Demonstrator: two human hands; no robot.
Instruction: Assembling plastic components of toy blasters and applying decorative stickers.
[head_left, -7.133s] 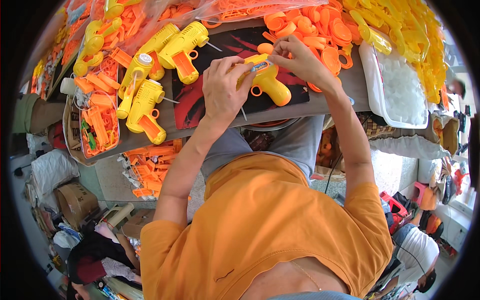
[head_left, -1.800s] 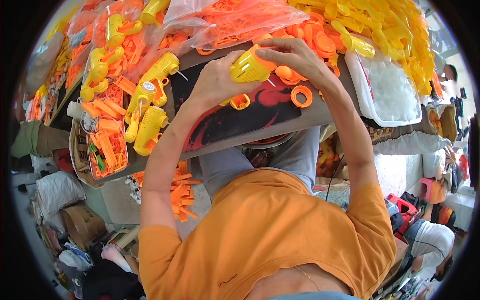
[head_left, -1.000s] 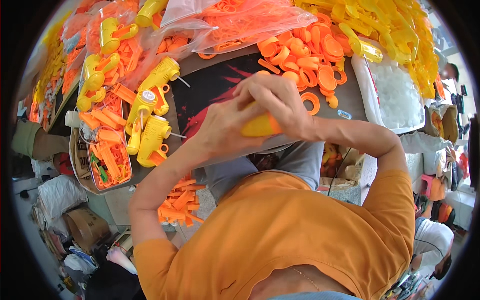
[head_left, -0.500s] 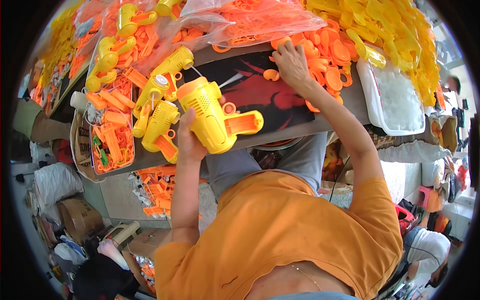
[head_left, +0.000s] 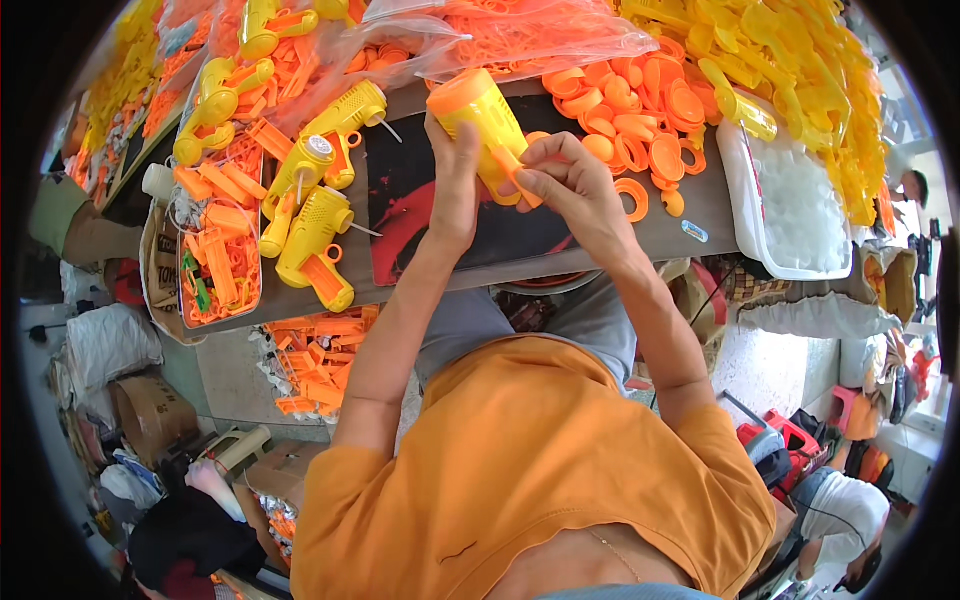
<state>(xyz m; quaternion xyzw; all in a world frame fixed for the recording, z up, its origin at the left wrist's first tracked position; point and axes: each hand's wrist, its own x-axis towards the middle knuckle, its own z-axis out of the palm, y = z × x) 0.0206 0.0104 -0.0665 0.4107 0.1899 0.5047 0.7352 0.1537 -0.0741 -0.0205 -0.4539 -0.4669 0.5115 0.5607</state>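
Note:
In front of me my left hand (head_left: 455,185) grips a yellow toy gun (head_left: 487,118), shaped like a small hair dryer, with an orange ring at its wide end. My right hand (head_left: 585,195) is closed with its fingertips at the toy gun's handle. A small orange piece shows behind its knuckles; whether I hold it is unclear. Left of my hands lie several more yellow toy guns (head_left: 318,240), two with thin metal shafts sticking out. A heap of orange round caps and rings (head_left: 635,115) lies just beyond my right hand.
A dark mat (head_left: 400,225) with a red pattern lies under my hands. A white tub (head_left: 785,262) of clear pieces stands at right, beside a tall yellow pile (head_left: 760,50). Bagged orange parts (head_left: 530,35) lie at the back. A bin of orange parts (head_left: 225,265) sits at left.
My right hand has left the heap of orange caps and come to the toy gun. My left hand has moved right and away from me, turning the toy gun.

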